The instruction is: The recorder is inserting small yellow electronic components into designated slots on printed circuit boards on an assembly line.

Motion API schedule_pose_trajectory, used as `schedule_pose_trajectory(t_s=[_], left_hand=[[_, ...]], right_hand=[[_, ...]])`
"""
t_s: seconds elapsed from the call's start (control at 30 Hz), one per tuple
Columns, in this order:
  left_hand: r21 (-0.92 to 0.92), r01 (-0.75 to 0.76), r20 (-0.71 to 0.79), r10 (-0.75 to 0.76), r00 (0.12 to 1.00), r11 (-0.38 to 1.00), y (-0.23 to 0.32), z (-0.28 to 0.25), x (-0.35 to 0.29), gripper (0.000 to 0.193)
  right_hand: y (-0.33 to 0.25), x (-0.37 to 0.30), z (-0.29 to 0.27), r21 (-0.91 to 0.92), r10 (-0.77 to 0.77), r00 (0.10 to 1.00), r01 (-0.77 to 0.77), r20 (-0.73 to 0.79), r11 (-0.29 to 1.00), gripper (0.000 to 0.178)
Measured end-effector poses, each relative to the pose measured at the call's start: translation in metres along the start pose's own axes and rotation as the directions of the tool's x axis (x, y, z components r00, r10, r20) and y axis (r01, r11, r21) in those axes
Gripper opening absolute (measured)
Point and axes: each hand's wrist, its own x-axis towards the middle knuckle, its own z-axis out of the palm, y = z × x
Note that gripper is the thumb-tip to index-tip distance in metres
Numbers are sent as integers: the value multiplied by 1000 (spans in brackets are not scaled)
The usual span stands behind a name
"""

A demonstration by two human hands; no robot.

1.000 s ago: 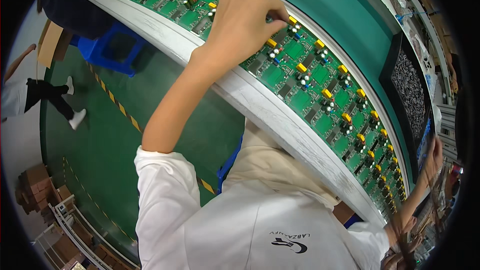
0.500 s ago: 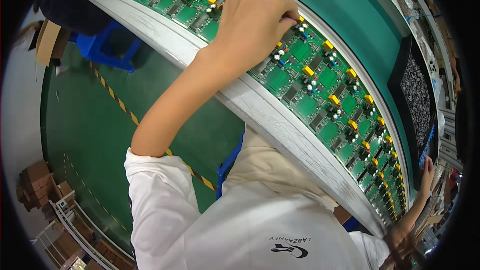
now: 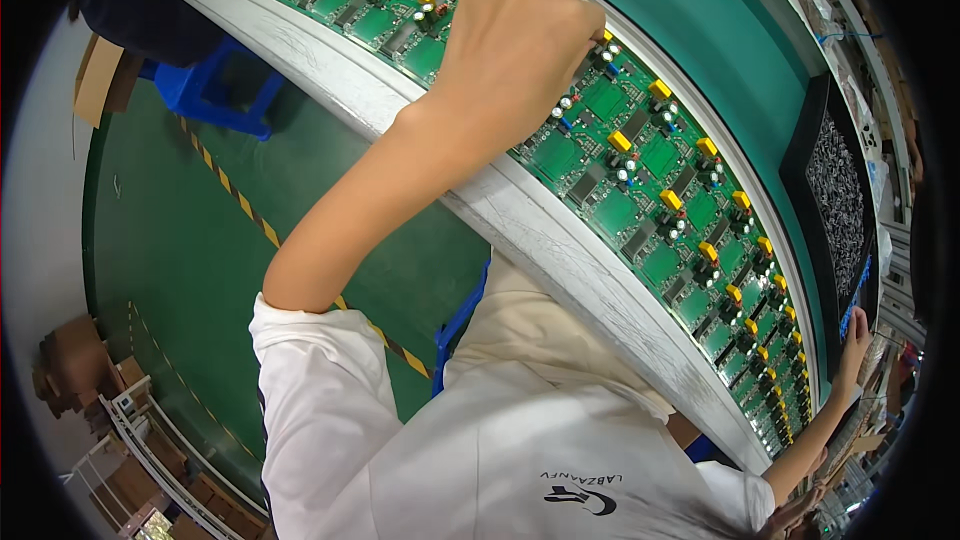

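The left hand (image 3: 525, 45) is over the green boards (image 3: 610, 210), up near the top. Its fingers are bent down and in, and the back of the hand hides most of them. I cannot tell if it is gripping something. The boards are in long rows, side by side, and they bend around in a big curve. On them sit yellow blocks (image 3: 620, 141) and lots of little round cans (image 3: 622, 176). A silver rail (image 3: 560, 230) runs along the near side of the boards, and the left arm reaches across it.

The right hand (image 3: 855, 342) is far over on the right, beside the bottom end of a black tray (image 3: 803, 202). It is right by some little blue bits (image 3: 853, 295). It looks small there, so I cannot tell if its fingers are closed on one. A big pile of thin grey bits (image 3: 837, 205) fills much of the tray. The tray is on a green table top (image 3: 700, 30), past the boards. A blue stool (image 3: 190, 90) stands on the green floor (image 3: 180, 240) at the left
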Motion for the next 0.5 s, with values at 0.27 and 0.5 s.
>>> schedule_pose_trajectory(t_s=[0.27,0.5], left_hand=[[-33,-54,-114,50,992,998,-11,16,-11,5],[30,-97,-151,100,983,995,-10,20,-10,6]], right_hand=[[6,5,5,1,-78,997,78,-19,997,23],[11,8,7,29,-78,995,80,-56,996,24]])
